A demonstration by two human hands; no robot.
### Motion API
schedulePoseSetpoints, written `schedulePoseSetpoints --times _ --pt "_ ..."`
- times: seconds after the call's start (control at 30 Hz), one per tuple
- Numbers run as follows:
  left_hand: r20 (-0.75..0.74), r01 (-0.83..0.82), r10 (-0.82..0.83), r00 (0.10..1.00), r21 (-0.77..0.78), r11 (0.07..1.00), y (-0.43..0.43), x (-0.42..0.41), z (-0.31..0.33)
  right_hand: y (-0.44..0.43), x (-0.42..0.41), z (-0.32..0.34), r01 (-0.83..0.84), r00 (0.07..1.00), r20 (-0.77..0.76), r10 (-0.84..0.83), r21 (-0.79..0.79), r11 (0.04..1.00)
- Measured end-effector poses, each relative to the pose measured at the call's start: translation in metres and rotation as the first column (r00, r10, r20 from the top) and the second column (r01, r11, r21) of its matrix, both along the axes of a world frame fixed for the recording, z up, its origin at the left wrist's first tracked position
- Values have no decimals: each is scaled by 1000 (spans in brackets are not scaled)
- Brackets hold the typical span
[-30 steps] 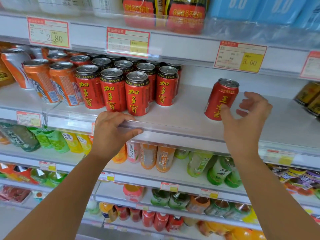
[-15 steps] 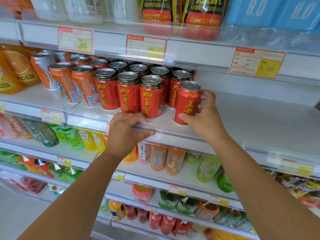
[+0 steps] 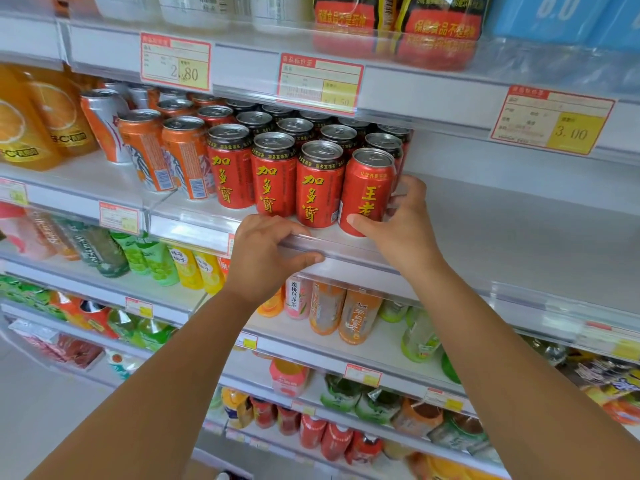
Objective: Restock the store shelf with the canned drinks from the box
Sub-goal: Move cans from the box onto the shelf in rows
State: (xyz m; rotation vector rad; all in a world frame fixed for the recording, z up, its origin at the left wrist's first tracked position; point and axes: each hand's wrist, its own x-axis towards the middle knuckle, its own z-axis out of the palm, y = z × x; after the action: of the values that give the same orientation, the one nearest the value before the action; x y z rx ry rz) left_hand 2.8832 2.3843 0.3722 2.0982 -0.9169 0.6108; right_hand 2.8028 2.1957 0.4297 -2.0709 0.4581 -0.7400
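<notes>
On the shelf rail (image 3: 194, 233), the left hand (image 3: 266, 261) stays curled over the edge. The red herbal-tea can (image 3: 367, 192), alone 1 second ago, now stands just at 3 o'clock of the 3 front red cans (image 3: 273, 174), with the right hand (image 3: 405, 233) wrapped round it; placement looks nearly done.

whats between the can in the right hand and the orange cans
Head view: three red cans stand side by side in the front row between the held can in the right hand and the orange cans.

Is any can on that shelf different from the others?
Yes. The can the right hand grips at the row's right end has different yellow writing and no black band, unlike the red cans beside it.
</notes>
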Motion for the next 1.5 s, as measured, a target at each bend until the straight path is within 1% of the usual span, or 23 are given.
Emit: schedulePoseSetpoints --times 0.03,0.1,0.17,0.2,0.27,0.3,0.37,0.43,0.5,0.53,0.6,0.67,0.73,0.8,0.87,0.93,1.0,1.07,1.17,1.23,1.37,1.43,1.5 --pt "-5 9 -9 1000 2 1000 2 -1 2 5 -8 1 45 996 78 -44 -15 999" --pt "9 14 -13 1000 -37 999 9 -6 4 21 -29 1 110 941 329 -82 -68 992" --pt "64 -22 31 997 -143 990 23 -16 2 41 -52 -4 49 875 484 13 -114 992" --pt "79 -61 77 994 -195 979 33 -22 -3 52 -61 -10 -30 867 490 94 -137 990" --pt "34 -151 163 986 -236 960 62 -31 -23 76 -72 -28 -241 877 395 275 -135 961" --pt "-37 -199 196 980 -226 954 79 -36 -38 88 -75 -40 -345 878 316 360 -105 933" --pt "-286 -320 267 920 -158 934 116 -46 -85 110 -72 -71 -498 861 112 496 -13 867" --pt "-561 -454 363 744 -26 890 154 -65 -141 131 -64 -111 -574 800 -129 585 116 811" --pt "-769 -526 439 465 159 835 191 -93 -196 154 -55 -161 -602 662 -378 647 246 760" --pt "-835 -511 451 315 251 822 209 -109 -223 164 -51 -189 -615 579 -483 656 270 741" --pt "-876 -410 479 62 415 812 238 -143 -275 184 -44 -253 -647 398 -664 633 287 707" --pt "-857 -348 504 -109 508 788 262 -175 -328 204 -38 -322 -683 186 -801 569 311 661" --pt "-841 -355 478 -252 540 763 278 -199 -388 226 -28 -397 -716 21 -857 514 346 607" --pt "-827 -331 463 -320 555 763 290 -212 -455 250 -17 -476 -732 -96 -870 483 390 558" --pt "-824 -314 453 -341 554 771 295 -219 -527 274 -5 -558 -765 -172 -898 405 381 520" --pt "-830 -316 433 -352 541 779 298 -218 -599 292 6 -637 -802 -189 -911 366 358 478" --pt "-849 -334 413 -330 514 790 298 -209 -664 308 12 -710 -834 -189 -900 394 359 420" --pt "-867 -341 415 -276 492 801 298 -196 -725 318 16 -774 -867 -135 -896 423 314 388" --pt "-878 -359 455 -148 476 803 303 -180 -812 329 24 -854 -941 38 -885 464 125 314" --pt "-840 -327 539 -63 528 784 305 -176 -858 334 26 -899 -979 42 -875 483 60 195" --pt "-762 -125 647 -22 644 755 297 -170 -905 335 24 -957 -997 -19 -939 344 -8 -76" --pt "-743 -98 669 -26 668 738 291 -168 -914 334 22 -970 -989 25 -951 308 -68 -128" --pt "-722 -151 691 -39 688 710 289 -166 -918 336 21 -977 -987 80 -941 327 -121 -104"
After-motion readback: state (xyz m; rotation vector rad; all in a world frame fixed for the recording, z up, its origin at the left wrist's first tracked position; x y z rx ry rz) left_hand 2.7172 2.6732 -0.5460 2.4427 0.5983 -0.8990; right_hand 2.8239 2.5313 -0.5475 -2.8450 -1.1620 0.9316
